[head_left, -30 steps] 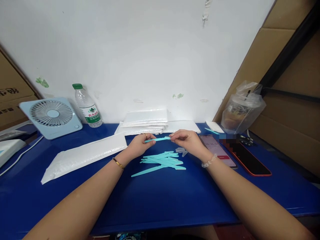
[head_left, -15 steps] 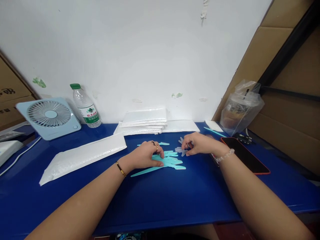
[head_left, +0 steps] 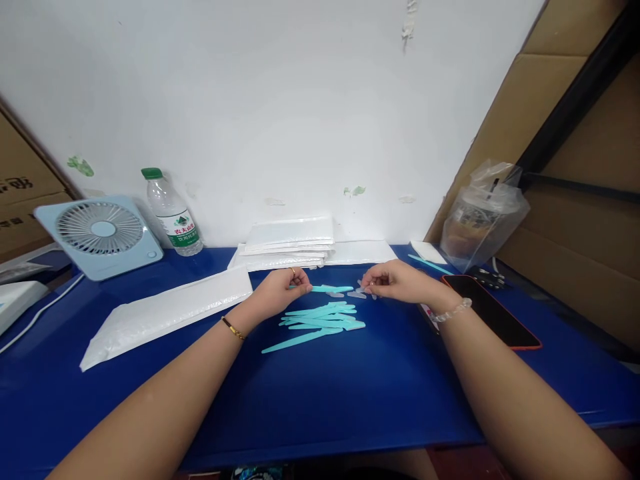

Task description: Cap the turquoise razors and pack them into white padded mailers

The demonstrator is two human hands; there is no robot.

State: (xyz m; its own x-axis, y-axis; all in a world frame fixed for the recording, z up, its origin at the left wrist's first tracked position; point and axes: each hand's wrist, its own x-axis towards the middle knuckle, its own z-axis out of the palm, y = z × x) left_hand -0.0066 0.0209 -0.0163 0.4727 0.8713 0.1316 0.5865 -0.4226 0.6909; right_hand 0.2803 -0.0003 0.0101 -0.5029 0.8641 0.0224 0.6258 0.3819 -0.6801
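Note:
My left hand (head_left: pixel 283 291) is closed on the handle end of a turquoise eyebrow razor (head_left: pixel 333 289), which points right, toward the other hand. My right hand (head_left: pixel 395 283) is pinched at a small clear plastic blade cover, partly hidden by the fingertips. More clear blade covers (head_left: pixel 357 294) lie on the table beside those fingertips. Nearer to me, a loose pile of turquoise eyebrow razors (head_left: pixel 323 315) lies between the hands, one razor slanting out to the lower left.
White padded mailers (head_left: pixel 290 233) are stacked against the wall, and another padded mailer (head_left: pixel 170 313) lies at left. Behind it stand a blue fan (head_left: pixel 103 230) and a water bottle (head_left: pixel 173 213). At right are a phone (head_left: pixel 493 313) and a bagged drink cup (head_left: pixel 480 220).
My left hand has lifted off the pile, moved away from me and left, and now holds one razor. My right hand stays by the blade covers, its fingers drawn closer together.

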